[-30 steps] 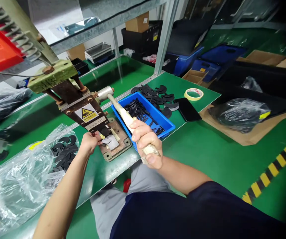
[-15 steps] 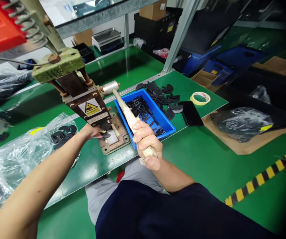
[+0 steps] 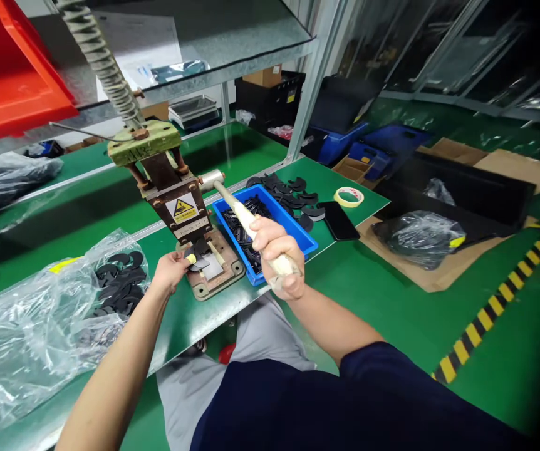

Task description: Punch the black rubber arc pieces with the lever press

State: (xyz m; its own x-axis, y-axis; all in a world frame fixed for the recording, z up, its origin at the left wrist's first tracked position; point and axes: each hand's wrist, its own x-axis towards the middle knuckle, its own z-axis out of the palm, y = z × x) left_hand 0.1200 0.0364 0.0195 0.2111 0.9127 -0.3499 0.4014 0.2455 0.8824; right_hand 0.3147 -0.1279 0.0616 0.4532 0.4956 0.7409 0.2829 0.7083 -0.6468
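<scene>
A hand press [image 3: 181, 202] with a yellow warning label stands on a brown base plate [image 3: 223, 274] at the green bench's front edge. My right hand [image 3: 277, 257] is wrapped round the press's taped lever handle [image 3: 247, 220], which slopes down toward me. My left hand [image 3: 170, 270] pinches a small black curved part [image 3: 198, 259] lying on the base plate under the press head; a yellow cot covers one fingertip.
A blue bin [image 3: 293, 227] of thin black pieces sits right of the press. Loose black curved parts [image 3: 293, 190], a phone [image 3: 338, 220] and a tape roll [image 3: 349, 196] lie beyond it. A clear bag [image 3: 39, 319] of black parts is on the left. Red bin [image 3: 7, 69] overhead.
The view swung and pulled back. My left hand stayed at the press base with the black part, drawing back slightly. My right hand kept its grip on the lever.
</scene>
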